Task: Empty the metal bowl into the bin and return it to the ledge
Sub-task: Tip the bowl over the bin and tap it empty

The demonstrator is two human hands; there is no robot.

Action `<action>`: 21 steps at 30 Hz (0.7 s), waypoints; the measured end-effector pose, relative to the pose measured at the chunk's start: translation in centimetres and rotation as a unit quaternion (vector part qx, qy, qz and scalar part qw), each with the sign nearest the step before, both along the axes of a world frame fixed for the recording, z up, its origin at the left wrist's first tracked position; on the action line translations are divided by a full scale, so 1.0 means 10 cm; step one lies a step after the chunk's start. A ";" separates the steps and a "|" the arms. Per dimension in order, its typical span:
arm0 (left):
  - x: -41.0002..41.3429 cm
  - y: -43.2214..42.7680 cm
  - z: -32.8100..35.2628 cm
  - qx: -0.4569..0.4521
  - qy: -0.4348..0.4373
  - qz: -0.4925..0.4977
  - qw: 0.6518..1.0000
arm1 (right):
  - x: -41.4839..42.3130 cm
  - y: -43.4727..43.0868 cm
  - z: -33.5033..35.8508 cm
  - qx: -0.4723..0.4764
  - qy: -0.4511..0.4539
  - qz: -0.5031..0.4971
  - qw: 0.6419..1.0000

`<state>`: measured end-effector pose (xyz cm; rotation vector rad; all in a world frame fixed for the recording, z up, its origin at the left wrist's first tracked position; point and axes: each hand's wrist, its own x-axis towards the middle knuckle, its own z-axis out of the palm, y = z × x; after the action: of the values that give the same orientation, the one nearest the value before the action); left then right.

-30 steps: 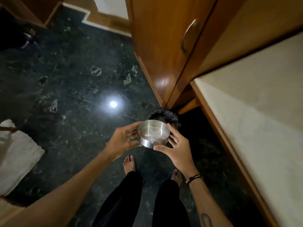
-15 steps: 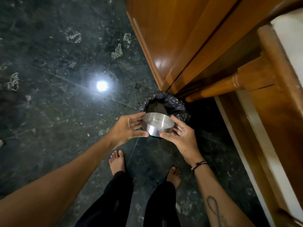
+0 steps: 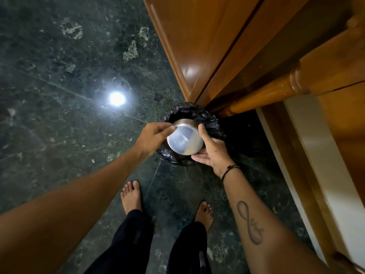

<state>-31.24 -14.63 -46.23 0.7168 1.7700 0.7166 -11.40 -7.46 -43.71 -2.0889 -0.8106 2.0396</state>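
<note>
The metal bowl is turned over, its flat shiny bottom facing me, directly above the bin, a small round one lined with a crumpled black bag on the floor. My left hand grips the bowl's left rim with its fingertips. My right hand holds the right side, thumb up along the wall and fingers under the near edge. The bowl's inside and whatever it held are hidden.
A wooden cabinet door stands just behind the bin. A turned wooden leg and wooden frame run along the right. Dark green marble floor spreads left, with a lamp reflection. My bare feet stand just short of the bin.
The bowl went from upright, mouth toward me, to upside down over the bin. Both hands moved forward and down with it, and my view dropped closer to the floor.
</note>
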 end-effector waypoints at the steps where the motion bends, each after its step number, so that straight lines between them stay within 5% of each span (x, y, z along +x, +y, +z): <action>1: 0.01 0.04 -0.09 -0.006 0.010 0.017 1.000 | 0.00 0.03 -0.03 -0.007 -0.013 0.007 1.000; 8: 0.16 0.44 -0.39 -0.063 0.089 0.101 0.989 | -0.02 0.16 -0.19 0.010 -0.074 0.053 0.996; 17: 0.36 0.65 -0.55 -0.151 -0.159 0.326 0.920 | 0.01 0.01 -0.17 0.132 -0.137 0.120 0.974; 19: 0.36 0.64 -0.64 -0.149 -0.194 0.347 0.905 | 0.03 -0.13 -0.08 0.245 -0.214 0.207 0.923; 21: 0.36 0.61 -0.76 -0.161 -0.212 0.357 0.895 | 0.06 -0.32 0.06 0.440 -0.276 0.302 0.799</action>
<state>-27.63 -8.56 -53.86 -0.3377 1.6593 0.9377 -10.81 -10.71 -43.13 -1.8954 -2.2040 0.7401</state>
